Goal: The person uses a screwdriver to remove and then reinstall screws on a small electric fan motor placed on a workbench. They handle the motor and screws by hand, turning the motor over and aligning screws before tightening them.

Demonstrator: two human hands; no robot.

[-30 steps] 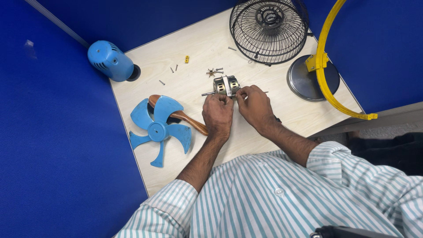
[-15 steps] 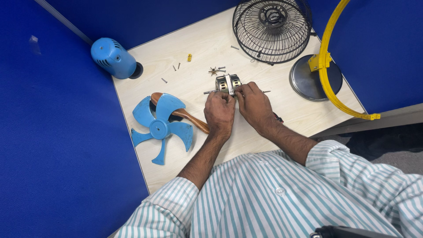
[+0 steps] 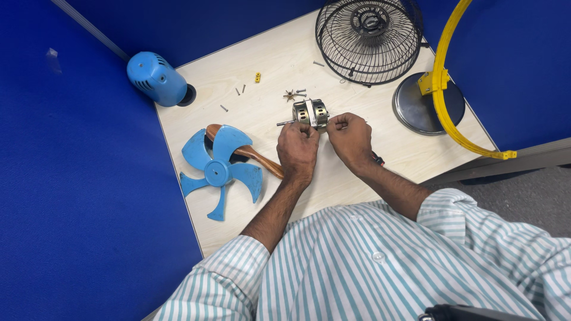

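Note:
A small metal fan motor [image 3: 310,112] with a thin shaft sticking out to the left lies on the light wooden table [image 3: 267,65]. My left hand [image 3: 297,148] grips its near side with curled fingers. My right hand [image 3: 350,138] pinches the motor's right end, fingers closed on it. Both forearms reach forward from striped shirt sleeves. What lies under my palms is hidden.
A blue fan blade [image 3: 219,170] lies left over a brown wooden-handled tool [image 3: 256,157]. A blue motor housing [image 3: 156,79] sits at the back left. A black wire guard [image 3: 369,38], round metal base [image 3: 428,107], yellow ring [image 3: 443,95] and loose screws [image 3: 238,92] surround the motor.
Both hands stay on the motor with only slight finger shifts. The view has drifted a little; nothing else on the table moved.

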